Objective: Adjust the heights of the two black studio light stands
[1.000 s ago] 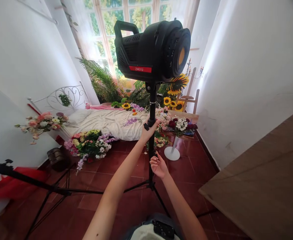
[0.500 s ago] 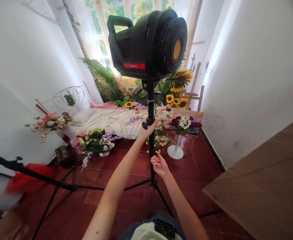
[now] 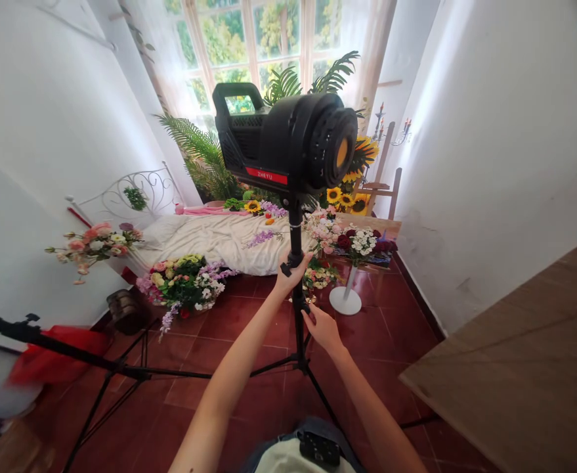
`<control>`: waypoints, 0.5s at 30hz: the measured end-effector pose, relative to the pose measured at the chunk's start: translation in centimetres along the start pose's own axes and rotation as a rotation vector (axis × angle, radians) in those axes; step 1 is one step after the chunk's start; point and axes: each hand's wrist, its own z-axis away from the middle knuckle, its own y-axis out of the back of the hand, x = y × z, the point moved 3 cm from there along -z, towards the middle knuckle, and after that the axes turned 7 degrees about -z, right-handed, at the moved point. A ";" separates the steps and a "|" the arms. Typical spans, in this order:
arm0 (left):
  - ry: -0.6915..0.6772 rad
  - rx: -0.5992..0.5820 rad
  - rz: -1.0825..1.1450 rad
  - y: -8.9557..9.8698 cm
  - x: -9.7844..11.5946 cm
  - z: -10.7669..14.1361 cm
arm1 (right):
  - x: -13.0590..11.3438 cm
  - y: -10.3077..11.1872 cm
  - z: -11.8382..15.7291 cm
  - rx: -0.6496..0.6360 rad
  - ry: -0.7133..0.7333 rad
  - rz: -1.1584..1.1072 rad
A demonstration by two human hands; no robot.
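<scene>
Black light stand (image 3: 299,338), landmark of this entry: is standing upright on spread legs; set-up of the base is looking done.

ZHEYU studio light (image 3: 283,141): is sitting mounted atop the stand, handle uppermost, its lens end facing the person's right. The yellow emitter (image 3: 342,152) is showing no glow. Mounting, by judgement: complete.

Outstanding, by judgement: adjustment of the column is appearing unfinished, both hands being engaged at its fittings. Whether the knobs are sitting tight or loose, the view is not telling.

Left hand (image 3: 291,272): is grasping the stand's column just below the light, wrapping around it beside the upper knob (image 3: 285,269); arm reaching forward, nearly straight.

Right hand (image 3: 323,327): is pinching the lower knob (image 3: 304,307) on the stand, below the left hand; fingertips partly hidden, wrist slightly bent, forearm slanting inward.

Surroundings: a white metal-framed bed (image 3: 214,240) is standing beyond the stand.
</scene>
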 end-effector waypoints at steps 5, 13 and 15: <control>0.049 0.009 0.013 -1.1 -2.9 2.3 | 0.1 0.2 -0.2 0.003 0.041 0.059; 0.101 0.023 0.061 -1.8 -4.0 3.2 | -0.4 1.0 -0.5 -0.030 0.017 0.011; 0.118 0.056 0.085 -1.9 -4.8 3.7 | -0.6 1.1 -0.6 -0.027 0.016 0.011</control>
